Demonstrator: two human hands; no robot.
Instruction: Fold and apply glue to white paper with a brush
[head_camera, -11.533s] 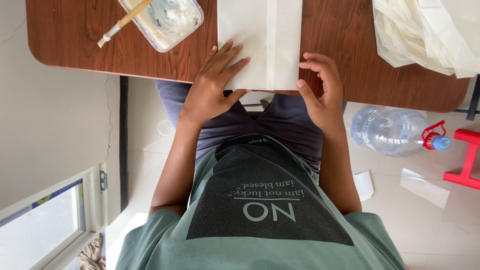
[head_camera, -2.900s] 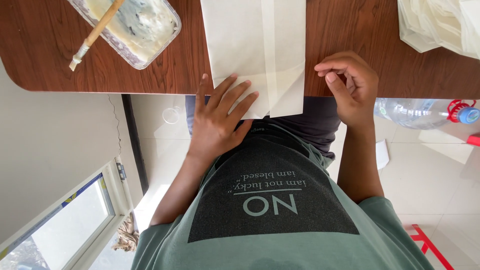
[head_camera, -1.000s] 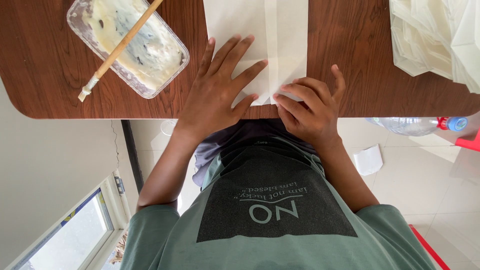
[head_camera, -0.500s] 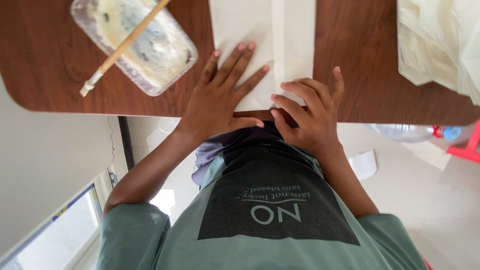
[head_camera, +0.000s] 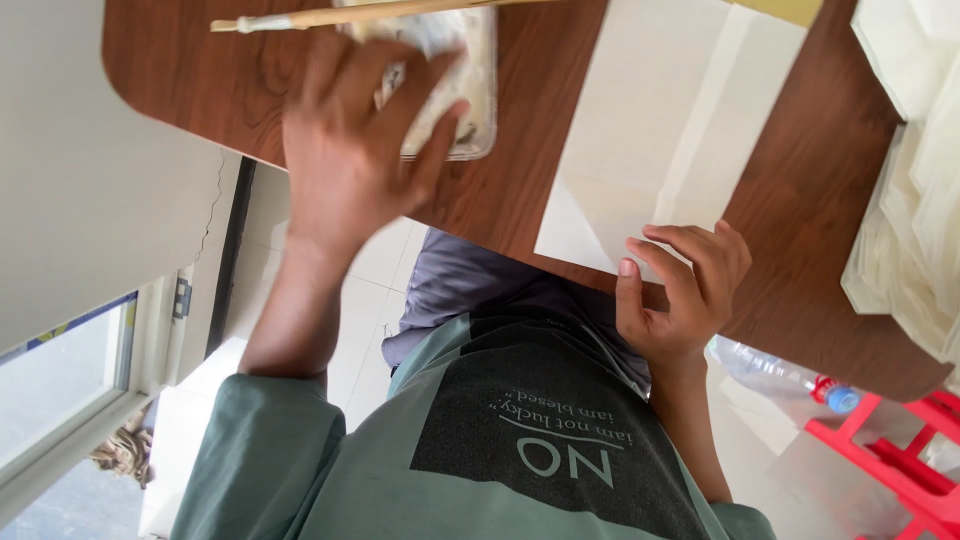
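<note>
I see left hand (head_camera: 355, 150) spread open, blurred, over paste tub (head_camera: 455, 75), brush (head_camera: 340, 15) just beyond. Right hand (head_camera: 680, 290) curled, fingertips pinning paper (head_camera: 650, 130) edge, likely keeping fold flat.

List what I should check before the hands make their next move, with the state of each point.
1. Right hand steadies the white paper: ok, fingertips rest on its near edge.
2. Grip on the paper: cannot tell whether pinched or only pressed.
3. Left hand at the plastic container: ok, fingers spread over it, though blurred.
4. Brush within reach: ok, it lies across the container.
5. Paper lies on the table: ok, near corner folded.
6. Pile of pale sheets apart from the paper: ok.
</note>
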